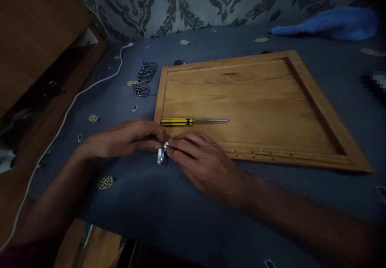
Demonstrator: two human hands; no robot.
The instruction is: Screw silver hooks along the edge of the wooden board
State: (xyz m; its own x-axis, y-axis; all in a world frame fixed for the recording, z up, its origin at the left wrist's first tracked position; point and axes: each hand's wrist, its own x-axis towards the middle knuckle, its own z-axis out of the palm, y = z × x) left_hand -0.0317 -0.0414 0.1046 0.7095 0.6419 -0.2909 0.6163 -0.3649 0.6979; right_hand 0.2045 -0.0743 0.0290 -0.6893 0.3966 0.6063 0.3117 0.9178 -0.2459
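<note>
A small shiny metal clamp [161,155] with a rounded loop sits at the near left corner of a framed wooden panel [241,99]. My left hand [132,138] reaches in from the left, its thumb and forefinger closed on the clamp. From the other side, the bent fingers of my right hand [202,157] close on the same piece, while that hand rests over the panel's near edge. Fingers hide part of the clamp. Just beyond my hands, a screwdriver [177,121] with a yellow and black handle lies on the panel.
Several similar metal clamps [144,79] lie left of the panel on the dark blue patterned cloth [120,195]. Small dark holes [252,152] dot the panel's near rail. A white cable [90,87] runs along the left. A blue cloth [331,24] lies at the back right.
</note>
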